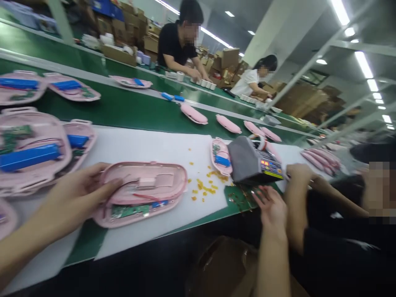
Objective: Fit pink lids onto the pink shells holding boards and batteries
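My left hand (89, 189) grips the left end of an opened pink plastic housing (167, 175), thumb on top and fingers behind. One half of the housing lies over the other. Inside show a green circuit board (131, 210), red and dark wires, a small pale block and part of a blue battery (160, 203). At the table's front edge, my right hand (272, 206) has its fingers apart, and I see nothing in it. Just above that hand stands a grey box-shaped device (252, 161) with a lit display. Another open pink shell (221, 156) with a blue battery leans beside the device.
Small yellow bits (202, 187) lie scattered on the white sheet (154, 142). More open shells (27, 148) crowd the left side. Closed pink housings (227, 123) line the green belt. A co-worker's arm (297, 198) is close on my right; two people work across the line.
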The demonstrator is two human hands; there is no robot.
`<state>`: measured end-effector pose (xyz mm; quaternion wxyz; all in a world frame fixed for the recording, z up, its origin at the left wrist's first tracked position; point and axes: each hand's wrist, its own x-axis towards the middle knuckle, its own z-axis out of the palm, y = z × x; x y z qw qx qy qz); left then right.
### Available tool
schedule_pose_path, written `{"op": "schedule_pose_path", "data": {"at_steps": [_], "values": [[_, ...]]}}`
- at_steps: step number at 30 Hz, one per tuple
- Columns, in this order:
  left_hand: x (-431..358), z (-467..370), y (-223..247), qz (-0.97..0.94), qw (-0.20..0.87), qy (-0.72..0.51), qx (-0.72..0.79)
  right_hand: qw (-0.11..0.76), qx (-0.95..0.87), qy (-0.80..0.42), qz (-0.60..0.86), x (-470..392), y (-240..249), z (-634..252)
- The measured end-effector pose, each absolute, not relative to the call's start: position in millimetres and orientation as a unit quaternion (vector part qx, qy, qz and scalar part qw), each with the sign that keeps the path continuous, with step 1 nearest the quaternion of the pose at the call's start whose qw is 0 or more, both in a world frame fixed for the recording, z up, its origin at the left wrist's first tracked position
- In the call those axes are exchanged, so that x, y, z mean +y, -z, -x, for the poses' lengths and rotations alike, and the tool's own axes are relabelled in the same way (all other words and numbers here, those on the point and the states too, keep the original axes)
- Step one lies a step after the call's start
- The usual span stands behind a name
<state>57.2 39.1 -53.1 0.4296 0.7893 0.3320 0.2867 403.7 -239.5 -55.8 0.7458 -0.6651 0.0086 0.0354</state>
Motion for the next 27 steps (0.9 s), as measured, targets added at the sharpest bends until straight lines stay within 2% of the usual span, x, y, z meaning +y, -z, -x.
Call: {"op": "schedule_pose_path", "data": {"at_steps": [2, 4, 6, 9, 11, 14, 20, 24, 27], "values": [[32.1, -58.1, 41.9, -0.758, 0.483, -0.262, 0.351, 0.742, -0.043, 0.005, 0.669, -234.0, 47.4, -376.0], [29.4, -58.6, 36.8, -0.723, 0.551, -0.255, 0.33, 0.708, -0.187, 0.034, 0.68, -211.8, 30.4, -339.2], [29.4, -57.9, 37.0, -0.688, 0.608, -0.256, 0.302, 0.601, -0.41, -0.002, 0.686, -174.0, 7.7, -296.9], [28.9, -55.3, 41.1, -0.657, 0.648, -0.274, 0.271, 0.367, -0.671, -0.066, 0.641, -104.3, -18.0, -243.1], [27.8, -53.8, 43.8, -0.648, 0.655, -0.291, 0.257, 0.255, -0.74, -0.053, 0.62, -65.5, -21.1, -225.0], [27.3, -52.3, 46.5, -0.649, 0.644, -0.301, 0.271, 0.159, -0.772, -0.014, 0.615, -36.7, -12.5, -219.7], [28.5, -51.2, 53.8, -0.667, 0.614, -0.322, 0.274, 0.116, -0.78, 0.085, 0.609, -36.0, -0.1, -211.6], [25.4, -49.4, 58.4, -0.677, 0.592, -0.325, 0.292, 0.122, -0.695, 0.113, 0.699, -28.9, -4.5, -210.8], [23.1, -46.5, 57.1, -0.684, 0.581, -0.325, 0.298, 0.162, -0.645, 0.013, 0.747, -18.4, -13.6, -225.1]]}}
